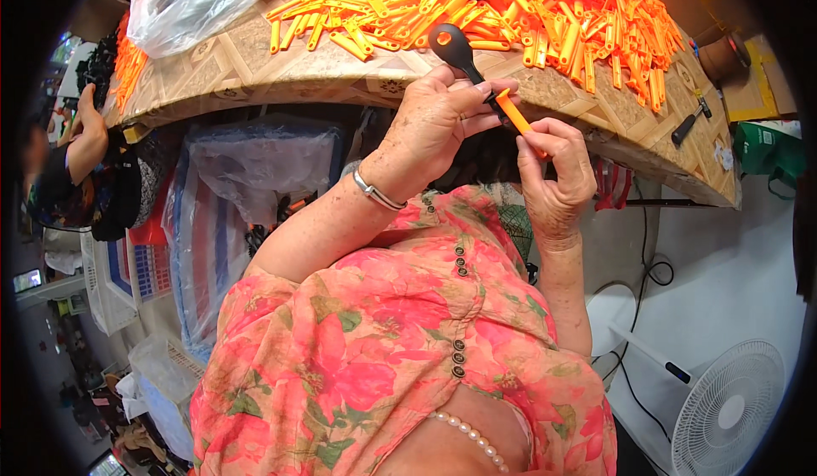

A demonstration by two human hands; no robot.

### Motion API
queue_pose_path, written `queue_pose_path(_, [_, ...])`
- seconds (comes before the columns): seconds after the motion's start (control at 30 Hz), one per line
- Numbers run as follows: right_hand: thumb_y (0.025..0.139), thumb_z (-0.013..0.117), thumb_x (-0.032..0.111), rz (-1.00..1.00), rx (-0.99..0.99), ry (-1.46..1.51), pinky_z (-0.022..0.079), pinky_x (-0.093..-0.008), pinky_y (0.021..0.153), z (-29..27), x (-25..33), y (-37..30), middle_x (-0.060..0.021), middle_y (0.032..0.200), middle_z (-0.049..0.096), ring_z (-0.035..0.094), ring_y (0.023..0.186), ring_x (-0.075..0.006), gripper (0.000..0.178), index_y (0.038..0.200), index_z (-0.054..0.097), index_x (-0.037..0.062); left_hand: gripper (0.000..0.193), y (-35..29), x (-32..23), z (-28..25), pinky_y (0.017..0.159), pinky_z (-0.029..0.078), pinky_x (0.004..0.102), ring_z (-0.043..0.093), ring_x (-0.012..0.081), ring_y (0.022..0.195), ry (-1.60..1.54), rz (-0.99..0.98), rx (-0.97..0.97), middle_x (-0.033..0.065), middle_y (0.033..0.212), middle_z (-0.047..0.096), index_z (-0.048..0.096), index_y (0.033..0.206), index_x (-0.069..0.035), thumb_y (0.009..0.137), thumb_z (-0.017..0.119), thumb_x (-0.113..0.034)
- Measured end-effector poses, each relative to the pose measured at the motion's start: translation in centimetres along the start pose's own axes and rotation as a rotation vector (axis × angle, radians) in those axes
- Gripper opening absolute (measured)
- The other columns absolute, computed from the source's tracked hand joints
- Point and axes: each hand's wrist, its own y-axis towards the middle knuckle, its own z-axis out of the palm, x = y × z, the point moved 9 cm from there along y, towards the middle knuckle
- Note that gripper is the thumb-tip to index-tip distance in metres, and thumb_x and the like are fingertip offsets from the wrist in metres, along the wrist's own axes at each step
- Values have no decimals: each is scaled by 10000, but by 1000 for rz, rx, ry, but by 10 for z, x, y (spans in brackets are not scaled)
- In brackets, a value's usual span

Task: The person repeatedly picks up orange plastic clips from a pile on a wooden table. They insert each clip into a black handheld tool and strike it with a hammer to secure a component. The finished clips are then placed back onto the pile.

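Observation:
My left hand is closed around the shaft of a black ratchet wrench. Its round head, with an orange spot, points up and away over the table edge. Between the thumb and fingers of my right hand is a slim orange plastic strip. The strip's far end meets the wrench's lower part by my left fingertips; my fingers hide part of that lower end. Both hands are held in front of the table's near edge, above my lap.
A big heap of orange plastic strips covers the far side of the patterned table. A clear plastic bag lies at its left, a small hammer at its right. Another person's arm shows far left. A white fan stands lower right.

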Motion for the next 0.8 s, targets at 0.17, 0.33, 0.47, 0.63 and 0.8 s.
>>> queue_pose_path(0.17, [826,709,-5,188,-8,199,470,-217,667,-2,-12,-1,-40,903,624,571,761,-93,130,935,646,29,141,-4,-1,4,885,549,330,628,206,1087,-41,15,15,148,1141,651,553,1063,-44,939,591,-100])
queue_pose_path(0.33, [912,639,33,596,-21,454,458,-203,743,9,-46,-16,-15,965,614,550,841,-59,199,1103,651,-26,149,-5,3,1,883,545,323,636,183,1028,-43,32,-26,95,1076,658,578,1076,-34,936,595,-83])
queue_pose_path(0.47, [927,602,21,469,-31,433,448,-211,768,2,-35,-12,-28,956,610,539,857,-72,171,1083,658,-25,155,-7,9,-6,884,545,315,640,178,1011,-136,-16,-48,85,1074,652,582,1085,-34,939,596,-86])
queue_pose_path(0.63, [865,654,6,263,34,178,462,-240,713,-1,-7,-3,-66,914,616,571,794,-129,179,1044,672,2,162,-8,9,-3,877,547,301,646,185,1022,-213,29,-38,89,1069,660,586,1091,-41,940,603,-100])
queue_pose_path(0.8, [860,661,11,218,4,126,483,-258,686,-3,-5,-3,-78,907,620,595,775,-156,166,1026,672,9,152,-10,7,2,882,547,305,641,197,1048,-154,49,-29,104,1082,660,589,1065,-46,934,622,-116])
